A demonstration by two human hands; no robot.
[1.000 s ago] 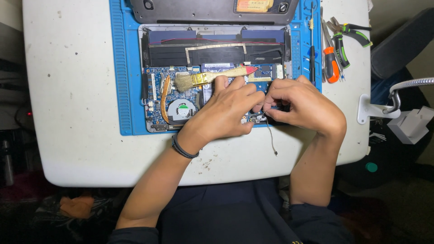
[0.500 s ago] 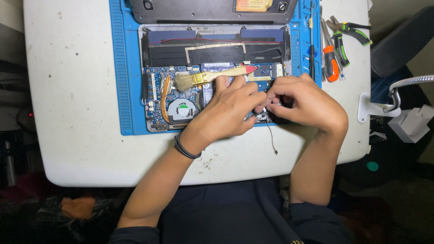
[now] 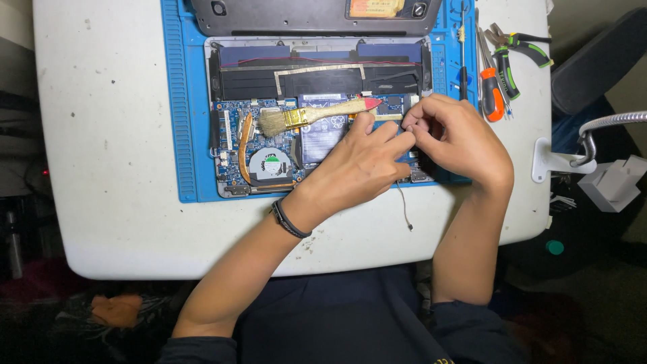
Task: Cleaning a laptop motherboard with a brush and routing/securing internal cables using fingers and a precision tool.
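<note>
An opened laptop (image 3: pixel 269 128) lies on a blue work mat (image 3: pixel 192 101), its circuit board, fan and black battery exposed. A wooden-handled brush (image 3: pixel 310 116) rests across the board. My left hand (image 3: pixel 357 168), with a dark band on the wrist, lies over the board's right part, fingers stretched forward. My right hand (image 3: pixel 461 141) is curled beside it. The fingertips of both hands meet at the board's upper right, near the brush's red handle tip. Whatever is between the fingers is hidden. A thin loose wire (image 3: pixel 404 210) trails from under my left hand onto the table.
The laptop's dark bottom cover (image 3: pixel 310 10) lies at the mat's far edge. An orange-handled screwdriver (image 3: pixel 492 94) and green-black pliers (image 3: pixel 512 54) sit to the right. A white lamp clamp (image 3: pixel 556 162) and a white block (image 3: pixel 613 185) are at the white table's (image 3: pixel 108 168) right edge.
The fingertips of both hands have shifted from the board's lower right up to its upper right. The brush has stayed in place.
</note>
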